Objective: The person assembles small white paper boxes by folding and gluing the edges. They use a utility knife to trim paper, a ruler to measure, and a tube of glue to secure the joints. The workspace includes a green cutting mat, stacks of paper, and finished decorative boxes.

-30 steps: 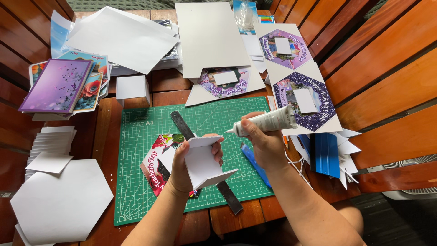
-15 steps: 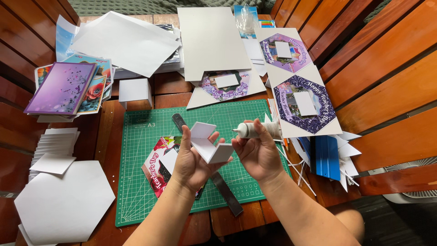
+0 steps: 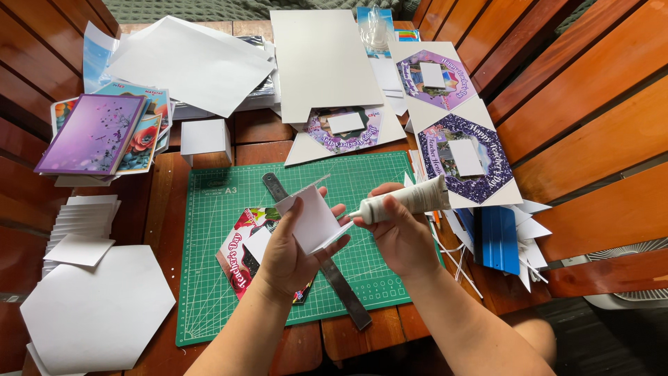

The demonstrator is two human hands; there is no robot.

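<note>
The wooden tabletop [image 3: 174, 202] carries a green cutting mat [image 3: 376, 188], and above the mat both hands meet over a small piece of paper work. The left hand [image 3: 285, 261] grips a folded white card piece [image 3: 314, 219], thumb on the near face and fingers curled behind, so that its open edge faces right; the right hand [image 3: 400, 240] is wrapped around a white glue tube [image 3: 410, 202], whose nozzle sits right at that edge. To do this gluing well, in my judgement, the squeeze should be light and the tip drawn steadily along the flap, with the left grip kept away from the wet line (a thumb in the glue would smear it) and the card held firm enough not to flex. The card itself is plain white, creased into panels that stand at an angle to one another, one panel tilted up toward the camera. Beneath the hands lie a colourful hexagonal printed card [image 3: 240, 254] and a metal ruler [image 3: 341, 285], the ruler running diagonally across the mat. A larger blank white hexagon [image 3: 94, 313] rests at the near left, apart from the work.
</note>
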